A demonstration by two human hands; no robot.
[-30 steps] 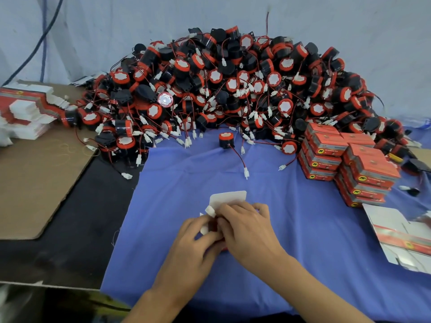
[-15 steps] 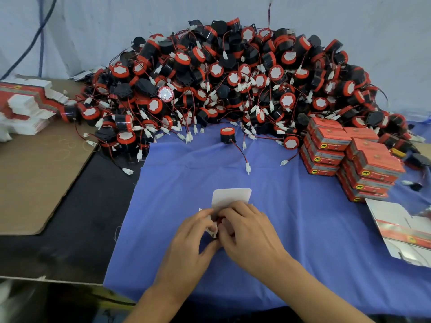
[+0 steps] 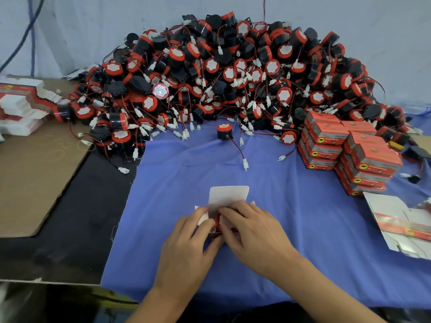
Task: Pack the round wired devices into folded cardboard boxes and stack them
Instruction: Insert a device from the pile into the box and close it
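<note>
A small cardboard box lies on the blue cloth in front of me, its white top flap standing open. A red round device shows in the box mouth between my hands. My left hand grips the box's left side and side flap. My right hand has its fingers curled over the device and the box's right side. A big pile of black and red round wired devices fills the back. One device stands alone ahead of the pile.
Stacks of packed red boxes stand at the right. Flat unfolded boxes lie at the right edge, and a stack of flat blanks sits at the far left on a brown cardboard sheet.
The hands stay on the box in the same spot. The box's white flap stands a little more upright, and the red device now shows between the fingers.
</note>
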